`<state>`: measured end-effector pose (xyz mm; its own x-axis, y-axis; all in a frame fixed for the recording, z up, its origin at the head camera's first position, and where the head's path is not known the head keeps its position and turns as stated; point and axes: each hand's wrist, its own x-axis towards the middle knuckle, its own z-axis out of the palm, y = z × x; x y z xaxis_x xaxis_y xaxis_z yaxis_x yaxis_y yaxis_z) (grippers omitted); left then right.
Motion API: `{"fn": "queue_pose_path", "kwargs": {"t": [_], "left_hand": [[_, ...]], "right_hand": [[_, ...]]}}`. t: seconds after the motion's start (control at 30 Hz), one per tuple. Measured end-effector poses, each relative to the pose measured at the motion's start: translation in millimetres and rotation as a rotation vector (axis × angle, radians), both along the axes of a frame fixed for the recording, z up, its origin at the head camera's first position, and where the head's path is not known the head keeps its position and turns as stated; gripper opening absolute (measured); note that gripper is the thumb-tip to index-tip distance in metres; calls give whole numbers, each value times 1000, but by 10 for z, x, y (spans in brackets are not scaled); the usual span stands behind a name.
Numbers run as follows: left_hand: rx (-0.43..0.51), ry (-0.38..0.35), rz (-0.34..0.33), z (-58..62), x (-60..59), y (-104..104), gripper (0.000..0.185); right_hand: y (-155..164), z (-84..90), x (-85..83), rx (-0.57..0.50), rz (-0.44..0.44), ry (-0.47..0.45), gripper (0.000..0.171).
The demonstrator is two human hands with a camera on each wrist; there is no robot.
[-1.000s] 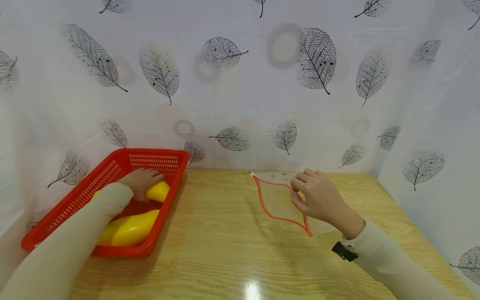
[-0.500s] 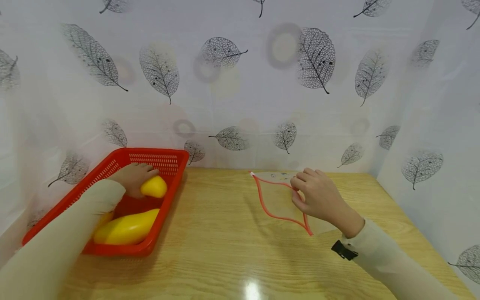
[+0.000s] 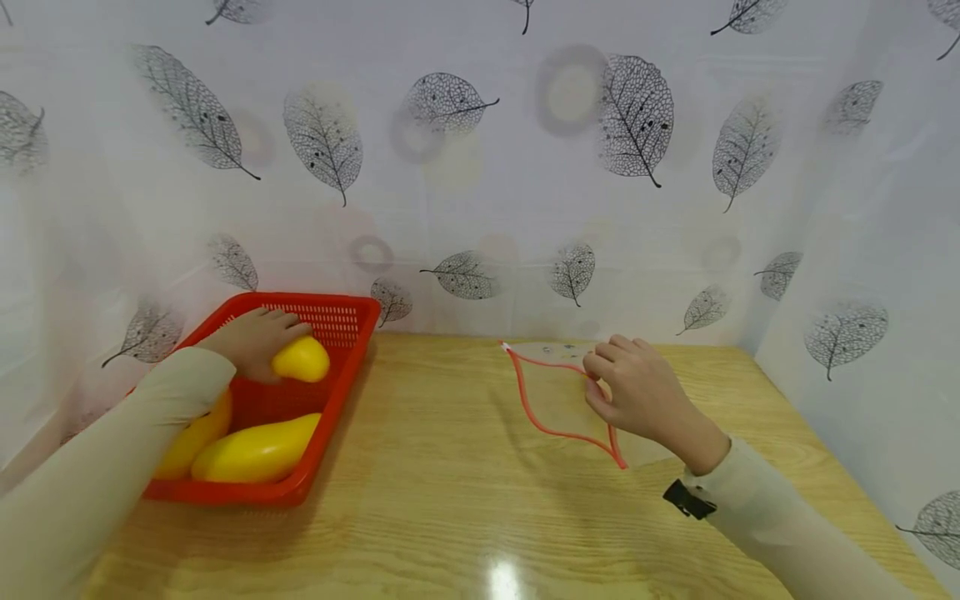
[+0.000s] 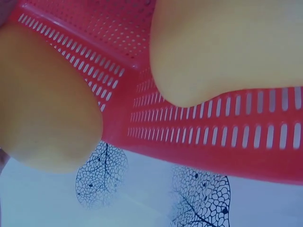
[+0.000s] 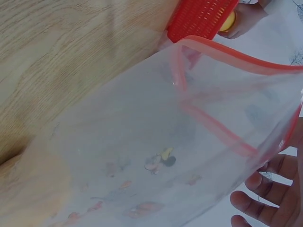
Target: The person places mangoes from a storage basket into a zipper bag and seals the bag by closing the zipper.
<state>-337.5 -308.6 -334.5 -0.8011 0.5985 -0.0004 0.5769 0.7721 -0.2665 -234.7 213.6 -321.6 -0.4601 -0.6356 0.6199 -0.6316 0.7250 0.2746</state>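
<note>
A yellow fruit [image 3: 302, 359] is gripped from above by the left hand [image 3: 251, 342], fingers curled over it, at the far end of the red basket [image 3: 341, 379]; the palm side and thumb are hidden by the fruit and the hand's own back. Two more fruits [image 3: 255, 450] are seen lying in the basket's near end, one largely covered by the left sleeve [image 3: 112, 475], which also hides the basket's left wall. In the left wrist view only two blurred yellow masses against the basket's slotted wall [image 4: 213, 137] can be made out; no fingers are shown there. To the right of the basket, well apart from it, a clear bag [image 3: 558, 396] with a red zip rim is held open on the table [image 3: 435, 500]. Its rim is pinched between thumb and fingers of the right hand [image 3: 637, 392], the other fingers loosely curled; the bag's far-right part is covered by that hand. Its transparent body is hard to trace against the wood. In the right wrist view the bag's mouth [image 5: 222, 52] is seen gaping toward the basket, small printed figures [image 5: 161, 161] on its film being too small to identify, and only the fingertips [image 5: 251, 198] are caught at the frame's lower right corner.
</note>
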Motion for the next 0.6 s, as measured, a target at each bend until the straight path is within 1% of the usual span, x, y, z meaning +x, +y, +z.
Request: {"fn": "queue_pose_path", "kwargs": {"t": [0.1,0.23,0.43,0.6], "left_hand": [[8,8,-1,72,39,1,78],[11,29,-21,143,78,-6,77],[22,80,-42,184,97,-59,77],[40,125,-70,237,117,-67,74]], "right_hand": [[1,4,1,-3,2,5,12],[3,6,0,-6,8,14,13],[9,6,5,-7,6,16,15],[18,12,12,-8,-3,6,15]]}}
